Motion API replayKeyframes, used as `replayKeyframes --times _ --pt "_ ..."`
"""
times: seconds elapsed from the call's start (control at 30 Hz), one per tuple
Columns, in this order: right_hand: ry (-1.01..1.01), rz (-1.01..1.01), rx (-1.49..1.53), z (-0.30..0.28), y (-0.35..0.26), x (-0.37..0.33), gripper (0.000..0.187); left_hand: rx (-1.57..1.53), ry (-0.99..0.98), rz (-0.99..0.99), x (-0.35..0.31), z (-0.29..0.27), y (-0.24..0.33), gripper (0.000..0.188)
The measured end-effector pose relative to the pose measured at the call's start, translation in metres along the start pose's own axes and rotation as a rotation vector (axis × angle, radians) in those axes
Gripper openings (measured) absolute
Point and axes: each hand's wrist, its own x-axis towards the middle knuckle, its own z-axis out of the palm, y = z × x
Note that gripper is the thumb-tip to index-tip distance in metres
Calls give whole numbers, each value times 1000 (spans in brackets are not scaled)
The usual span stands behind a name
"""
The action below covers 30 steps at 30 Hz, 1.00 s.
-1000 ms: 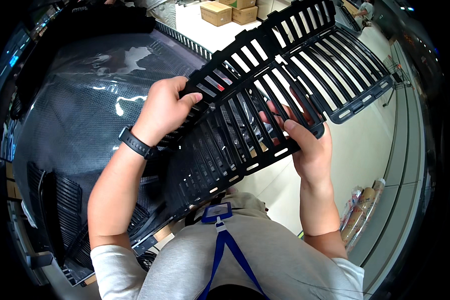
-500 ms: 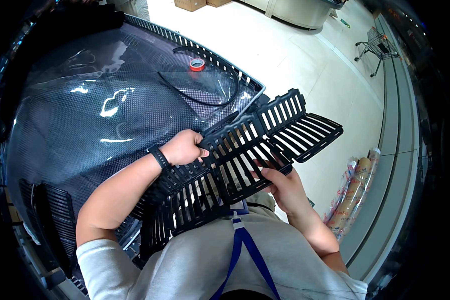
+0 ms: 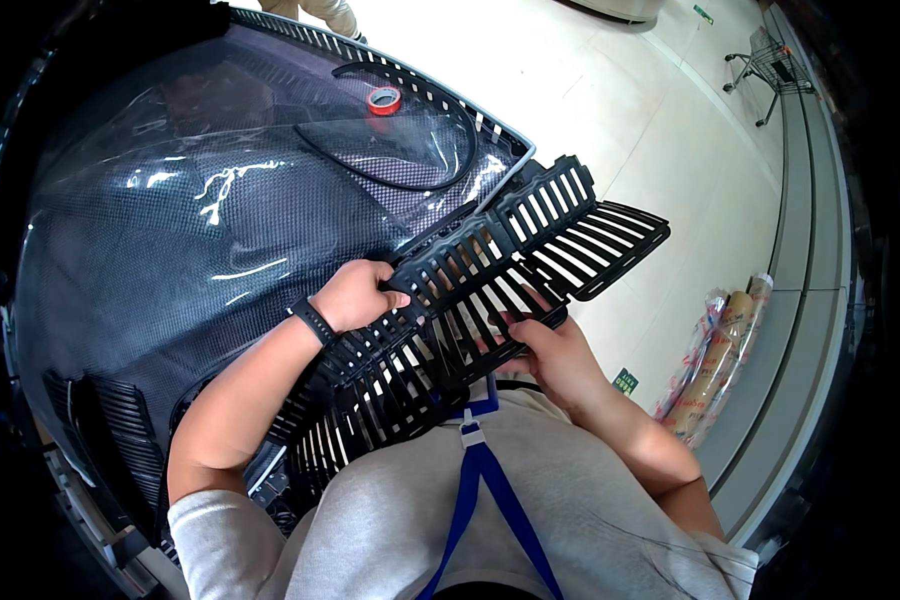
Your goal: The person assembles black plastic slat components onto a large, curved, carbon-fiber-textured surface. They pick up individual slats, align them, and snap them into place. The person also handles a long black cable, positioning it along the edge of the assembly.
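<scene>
1. Hanging over the grey shirt [image 3: 390, 520], a blue lanyard [image 3: 478, 472] ran down the middle of the chest.
2. Just beyond the waist, both hands held a black slatted plastic panel [image 3: 470, 287], its jointed sections slanting from beside the left forearm up to the right, over the floor.
3. The right hand [image 3: 550, 345] pinched the near edge, thumb on top and fingers underneath, partly showing through the slats; this probably propped the flap from below.
4. The left hand [image 3: 360, 297], palm down, closed on the far strip, thumb along it, other fingertips hidden. The wide spacing of the grips likely steadied the joints.
5. The left elbow bent outward, its black-banded wrist [image 3: 314, 322] crossing toward the middle; the right forearm slanted inward from the lower right.
6. Beyond, clear plastic sheeting [image 3: 240, 180] lay over dark mesh, perhaps as a cover, with a red tape roll [image 3: 386, 111] beside a curved black strip [image 3: 405, 187].
7. Farthest right, a shopping cart [image 3: 775, 65] stood near the wall.
</scene>
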Motion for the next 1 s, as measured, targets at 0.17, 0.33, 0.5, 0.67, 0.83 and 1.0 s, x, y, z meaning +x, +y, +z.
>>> replayKeyframes --times 0.17,0.33,0.5,0.67,0.83,1.0 --pt "-52 -23 -8 9 -7 -3 49 -70 0 -19 -4 2 1 24" --pt "6 35 -165 13 -10 2 43 -270 -53 -114 0 5 -5 19" --pt "15 6 -166 17 -12 9 42 -375 -89 -181 7 7 -10 19" --pt "13 5 -187 20 -14 8 45 -428 -126 -219 12 6 -13 19" --pt "-22 -73 -122 23 -14 12 65 -447 -184 -259 21 1 -16 19" --pt "-11 -105 -92 26 -12 14 76 -462 -224 -299 25 -2 -15 16"
